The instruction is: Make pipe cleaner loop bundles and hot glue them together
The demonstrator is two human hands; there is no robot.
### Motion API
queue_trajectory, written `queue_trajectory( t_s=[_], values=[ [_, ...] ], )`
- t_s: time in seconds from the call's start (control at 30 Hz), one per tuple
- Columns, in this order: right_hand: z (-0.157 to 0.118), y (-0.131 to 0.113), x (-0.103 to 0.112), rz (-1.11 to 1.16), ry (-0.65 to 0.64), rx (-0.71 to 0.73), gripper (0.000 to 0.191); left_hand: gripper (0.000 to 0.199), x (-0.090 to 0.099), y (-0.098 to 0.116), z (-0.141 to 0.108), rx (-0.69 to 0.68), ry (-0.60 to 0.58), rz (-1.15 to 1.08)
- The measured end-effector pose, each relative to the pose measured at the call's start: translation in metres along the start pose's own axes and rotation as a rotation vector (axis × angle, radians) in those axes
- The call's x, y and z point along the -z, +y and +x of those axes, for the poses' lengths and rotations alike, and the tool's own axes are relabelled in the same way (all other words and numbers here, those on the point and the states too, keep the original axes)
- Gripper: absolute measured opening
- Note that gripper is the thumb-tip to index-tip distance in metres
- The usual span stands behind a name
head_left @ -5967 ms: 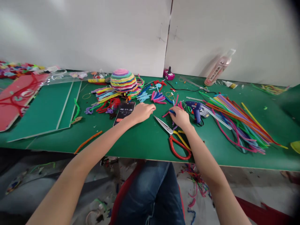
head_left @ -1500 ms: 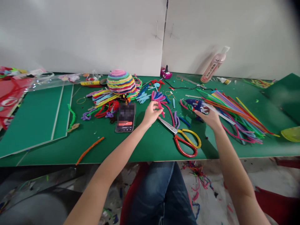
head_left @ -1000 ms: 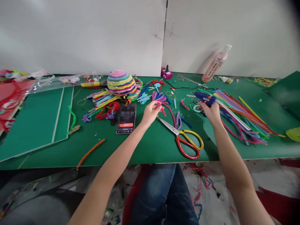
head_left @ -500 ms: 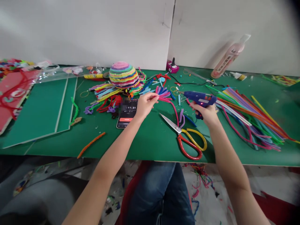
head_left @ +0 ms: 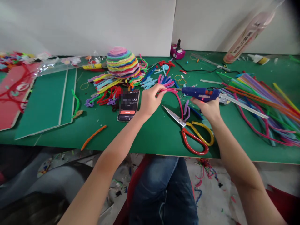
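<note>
Between the fingertips of my left hand is pinched a pink pipe cleaner, its tail curving down onto the table. Purple and pink looped pipe cleaners lie just behind those fingers. My right hand is wrapped round a blue hot glue gun with a small red light. The gun's nozzle points left and is at or very near the pink pipe cleaner; contact I cannot make out. Scissors with one red and one yellow handle lie open below, between my forearms.
A striped dome of pipe cleaners stands at the back. A phone lies left of my left hand. Loose pipe cleaners spread at right, near a tilted pink bottle. A green board lies at left, an orange pipe cleaner near the edge.
The glue gun has come left to the pink pipe cleaner, its nozzle now close to my left fingertips. The camera view has shifted slightly. Both hands keep their hold.
</note>
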State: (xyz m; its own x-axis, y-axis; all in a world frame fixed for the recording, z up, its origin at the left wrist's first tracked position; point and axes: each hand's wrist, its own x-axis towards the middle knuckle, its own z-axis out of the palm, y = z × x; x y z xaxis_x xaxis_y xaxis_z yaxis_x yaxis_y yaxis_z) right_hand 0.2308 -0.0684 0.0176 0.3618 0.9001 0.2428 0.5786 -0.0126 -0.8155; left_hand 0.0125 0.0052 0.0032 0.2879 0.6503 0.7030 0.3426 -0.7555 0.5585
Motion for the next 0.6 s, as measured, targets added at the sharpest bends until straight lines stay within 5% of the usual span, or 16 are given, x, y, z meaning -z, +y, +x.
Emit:
queue_trajectory(
  t_s=[0.3, 0.6],
  values=[
    [0.002, 0.011, -0.001, -0.088, -0.050, 0.016, 0.008, 0.007, 0.000, -0.002, -0.001, -0.073, -0.015, 0.048],
    [0.001, 0.008, 0.001, -0.040, -0.050, -0.026, 0.007, 0.010, 0.001, 0.002, 0.000, -0.006, -0.043, 0.022]
  ],
)
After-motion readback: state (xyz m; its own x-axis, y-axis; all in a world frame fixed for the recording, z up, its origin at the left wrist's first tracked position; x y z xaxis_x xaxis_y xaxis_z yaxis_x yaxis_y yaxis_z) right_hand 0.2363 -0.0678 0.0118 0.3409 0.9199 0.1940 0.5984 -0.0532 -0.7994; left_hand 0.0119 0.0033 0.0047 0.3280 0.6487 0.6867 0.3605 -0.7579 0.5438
